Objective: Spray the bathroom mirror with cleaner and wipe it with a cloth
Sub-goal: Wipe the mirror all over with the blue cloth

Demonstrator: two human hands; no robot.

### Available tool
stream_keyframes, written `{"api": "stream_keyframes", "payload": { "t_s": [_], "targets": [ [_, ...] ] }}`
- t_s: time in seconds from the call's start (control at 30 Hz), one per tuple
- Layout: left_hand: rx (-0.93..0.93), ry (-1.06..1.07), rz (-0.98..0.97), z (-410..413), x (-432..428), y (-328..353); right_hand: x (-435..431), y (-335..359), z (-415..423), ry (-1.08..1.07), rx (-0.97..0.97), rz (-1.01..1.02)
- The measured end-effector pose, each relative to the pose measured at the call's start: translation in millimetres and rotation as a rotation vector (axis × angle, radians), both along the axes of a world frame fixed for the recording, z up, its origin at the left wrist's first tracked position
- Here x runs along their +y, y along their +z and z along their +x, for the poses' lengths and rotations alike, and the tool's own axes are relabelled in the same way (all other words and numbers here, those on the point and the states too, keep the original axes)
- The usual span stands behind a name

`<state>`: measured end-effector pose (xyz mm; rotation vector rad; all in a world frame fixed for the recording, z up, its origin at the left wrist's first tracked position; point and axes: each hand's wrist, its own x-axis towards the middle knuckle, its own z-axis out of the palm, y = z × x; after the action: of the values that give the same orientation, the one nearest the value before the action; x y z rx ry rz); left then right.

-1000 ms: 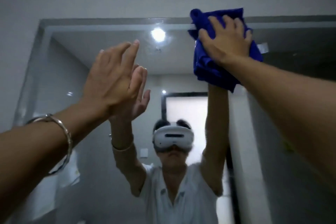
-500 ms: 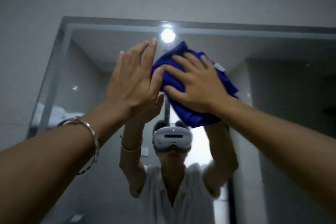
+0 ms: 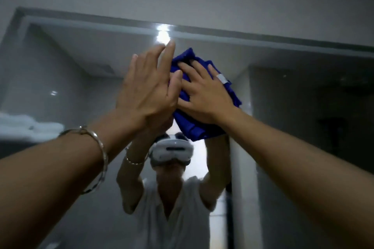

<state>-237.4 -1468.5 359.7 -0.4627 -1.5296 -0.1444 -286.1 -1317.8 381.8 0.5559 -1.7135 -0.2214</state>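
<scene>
Mid-wipe, my right hand [image 3: 204,95], fingers spread, presses the cloth [image 3: 194,129] to the mirror [image 3: 81,66], left hand [image 3: 147,87] flat, fingers together; next I'd sweep across the lower glass.

Dim, soft-focus view; ceiling light [image 3: 163,33] glares off the mirror [image 3: 81,62], edges bowed.

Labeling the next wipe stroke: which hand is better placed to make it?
Likely right. The right hand presses the blue cloth against the mirror; the left hand is bare, fingers straight, beside it.
</scene>
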Motion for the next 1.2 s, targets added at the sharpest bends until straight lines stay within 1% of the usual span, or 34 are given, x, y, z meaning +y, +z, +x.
{"api": "stream_keyframes", "payload": {
  "t_s": [0.13, 0.2, 0.27, 0.3, 0.33, 0.37, 0.4, 0.47, 0.53, 0.57, 0.6, 0.67, 0.77, 0.83, 0.87, 0.9, 0.93, 1.0, 1.07, 1.1, 1.17, 1.2],
  "targets": [
    [-0.009, 0.069, -0.028, 4.1, 35.6, -3.9, 136.5, 12.1, -7.9, -0.051, -0.013, -0.396],
    [-0.015, 0.121, -0.033, 10.3, 44.1, -11.7, 195.4, 14.4, -7.6, -0.058, -0.048, -0.557],
    [-0.020, 0.166, -0.024, 17.9, 50.9, -22.6, 224.0, 21.3, -6.4, -0.029, -0.131, -0.716],
    [-0.027, 0.188, -0.002, 21.4, 56.5, -28.7, 222.7, 25.4, -7.8, -0.017, -0.164, -0.767],
    [-0.033, 0.207, 0.023, 24.3, 66.0, -33.3, 212.9, 28.4, -7.8, -0.013, -0.181, -0.774],
    [-0.037, 0.219, 0.044, 26.0, 80.3, -36.2, 198.7, 28.6, -6.7, -0.009, -0.186, -0.725],
    [-0.041, 0.221, 0.052, 25.1, 98.8, -37.2, 182.4, 24.9, -5.1, -0.005, -0.180, -0.621],
    [-0.048, 0.210, 0.036, 17.6, 139.9, -31.2, 156.2, 12.0, -3.5, 0.023, -0.144, -0.336],
    [-0.059, 0.183, 0.053, 10.3, 176.6, -16.0, 155.5, 5.5, -0.7, 0.030, -0.098, -0.106],
    [-0.059, 0.169, 0.074, 7.1, 190.8, -8.3, 166.7, 7.7, -1.3, 0.031, -0.072, -0.050],
    [-0.044, 0.164, 0.088, 4.0, 201.4, -0.6, 181.3, 13.5, -3.9, 0.038, -0.044, -0.037],
    [-0.016, 0.169, 0.083, -0.6, 211.8, 10.9, 215.7, 31.4, -11.2, 0.037, -0.005, -0.124],
    [-0.040, 0.179, 0.032, -3.6, 198.8, 9.7, 257.3, 72.2, -16.4, 0.005, -0.031, -0.420],
    [-0.016, 0.215, -0.004, -5.2, 173.9, 0.3, 251.7, 102.1, -14.5, 0.016, -0.091, -0.651],
    [0.003, 0.222, -0.013, -6.5, 160.5, -3.9, 236.4, 112.1, -12.7, 0.026, -0.114, -0.722],
    [0.020, 0.216, -0.014, -8.9, 150.0, -6.2, 215.5, 114.9, -10.8, 0.018, -0.112, -0.725],
    [0.038, 0.200, -0.002, -11.5, 142.8, -5.5, 191.4, 112.3, -7.9, 0.012, -0.102, -0.653],
    [0.070, 0.142, 0.058, -18.0, 140.1, -1.8, 136.0, 91.1, -6.8, 0.029, -0.069, -0.326],
    [0.088, 0.076, 0.109, -24.0, 151.2, 0.5, 92.1, 52.2, -7.5, -0.020, 0.009, 0.008],
    [0.085, 0.058, 0.108, -25.7, 159.0, 0.1, 84.0, 36.4, -8.4, -0.059, 0.037, 0.104],
    [0.093, 0.066, 0.042, -27.6, 171.9, -1.4, 96.6, 25.9, -10.6, -0.103, 0.056, 0.139],
    [0.090, 0.081, 0.007, -27.6, 175.6, -1.0, 111.2, 27.1, -11.4, -0.073, 0.058, 0.132]
  ]
}}
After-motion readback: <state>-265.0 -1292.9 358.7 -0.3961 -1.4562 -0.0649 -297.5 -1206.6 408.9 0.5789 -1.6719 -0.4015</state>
